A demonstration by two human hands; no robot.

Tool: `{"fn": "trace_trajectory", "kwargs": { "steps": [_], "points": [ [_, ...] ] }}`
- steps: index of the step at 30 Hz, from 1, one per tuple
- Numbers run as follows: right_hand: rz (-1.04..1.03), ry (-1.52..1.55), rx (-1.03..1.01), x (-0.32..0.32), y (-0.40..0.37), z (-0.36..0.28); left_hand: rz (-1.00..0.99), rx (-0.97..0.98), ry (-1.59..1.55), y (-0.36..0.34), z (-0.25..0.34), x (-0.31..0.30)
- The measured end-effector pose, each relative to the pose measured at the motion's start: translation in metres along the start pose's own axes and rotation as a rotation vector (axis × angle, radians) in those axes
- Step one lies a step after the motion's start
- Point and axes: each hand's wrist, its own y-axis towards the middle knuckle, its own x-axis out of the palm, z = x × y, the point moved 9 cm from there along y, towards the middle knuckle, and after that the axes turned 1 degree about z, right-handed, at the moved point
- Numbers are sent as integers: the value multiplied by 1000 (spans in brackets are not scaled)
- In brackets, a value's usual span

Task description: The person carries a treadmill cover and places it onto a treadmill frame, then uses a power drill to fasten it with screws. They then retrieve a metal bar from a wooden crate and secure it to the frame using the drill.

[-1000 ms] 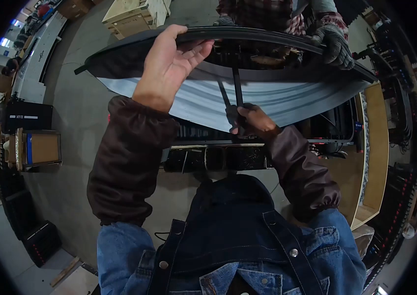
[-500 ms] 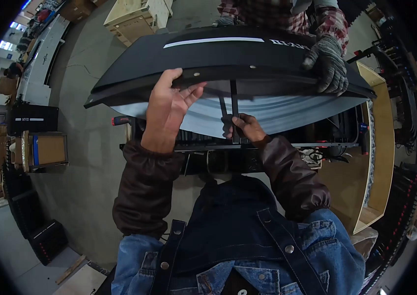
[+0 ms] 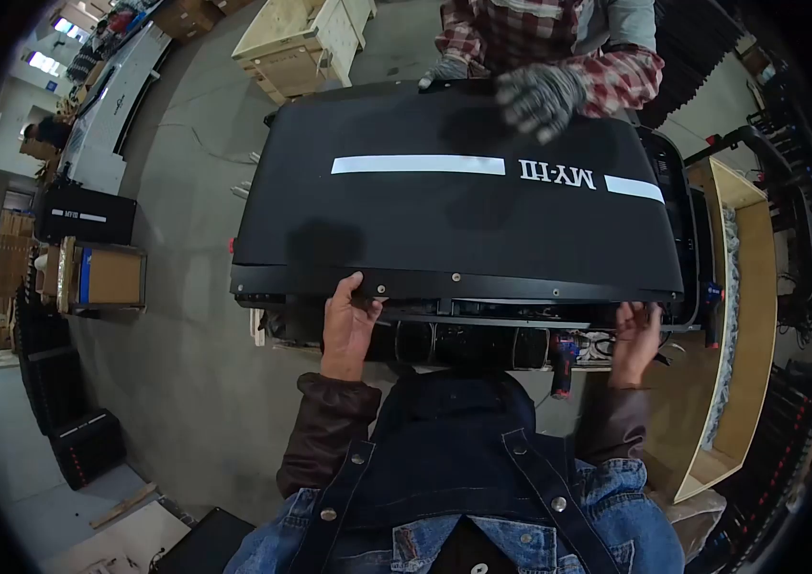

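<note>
A large black cover (image 3: 406, 225) with white stripes and upside-down "MY-HI" lettering lies over a dark metal frame (image 3: 688, 220). My left hand (image 3: 349, 330) grips its near rim, thumb on top and fingers curled beneath. Close to the near right corner, my right hand (image 3: 634, 340) has its bent fingers at the rim, their tips partly hidden. Screw heads line this rim. Across from me, a person's gloved hand (image 3: 545, 100) hovers blurred above the cover; the other gloved hand (image 3: 444, 72) touches its far edge.
A power drill (image 3: 564, 362) rests below the near rim, and another cordless tool (image 3: 712, 311) is at the right corner. To the right stands a long plywood crate (image 3: 745, 316). A wooden crate (image 3: 296, 53) stands at the back, with a cardboard box (image 3: 114, 277) on the left.
The cover's near side has come down onto the frame, hiding its pale underside. My right hand has let go of the dark strut and moved right to the rim. The co-worker's hand has lifted off.
</note>
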Motion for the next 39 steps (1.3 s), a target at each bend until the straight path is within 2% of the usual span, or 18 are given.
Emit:
{"fn": "trace_trajectory", "kwargs": {
  "steps": [1, 3, 4, 5, 7, 12, 14, 20, 22, 24, 25, 27, 28, 30, 33, 34, 36, 39],
  "points": [
    [229, 13, -47, -32, 8, -25, 24, -4, -8, -1, -9, -11],
    [213, -171, -31, -59, 47, -50, 29, 25, -21, 6, -20, -25],
    [27, -324, 3, -40, 56, -50, 46, 22, -28, 9, -30, -37],
    [25, -336, 11, -39, 60, -50, 83, 48, -33, 12, -36, -49],
    [-152, -888, 53, -20, 62, -43, 117, 77, -43, 12, -35, -56],
    [-376, -720, 63, -21, 57, -43, 114, 166, 29, 6, -22, -57],
    [-496, -873, -71, -13, 56, -47, 97, 178, 65, 2, -17, -54],
    [-605, -918, -54, -14, 45, -52, 88, 207, 168, -5, -23, -81],
    [-570, -917, -53, -19, 47, -48, 75, 237, 228, -7, -14, -83],
    [-533, -919, -54, -23, 48, -52, 18, 181, 490, -9, -15, -80],
    [-526, -1075, -107, -22, 52, -58, 17, 182, 489, -5, -14, -88],
    [-507, -1229, -158, -18, 49, -68, -88, -13, 898, 4, -34, -104],
    [-405, -1368, -72, -7, 37, -78, -95, -18, 906, -2, -33, -99],
    [-347, -1428, 25, -32, 52, -74, 162, 9, 773, -12, -22, -105],
    [-405, -1326, -57, -31, 40, -60, 295, 162, 119, 13, -9, -127],
    [-412, -1274, -59, -23, 31, -60, 298, 157, 120, 29, -15, -127],
    [-439, -1159, 5, -38, 38, -56, 503, 320, 167, 43, -4, -138],
    [-448, -1014, 51, -46, 42, -48, 511, 327, 284, 49, 5, -138]
  ]
}}
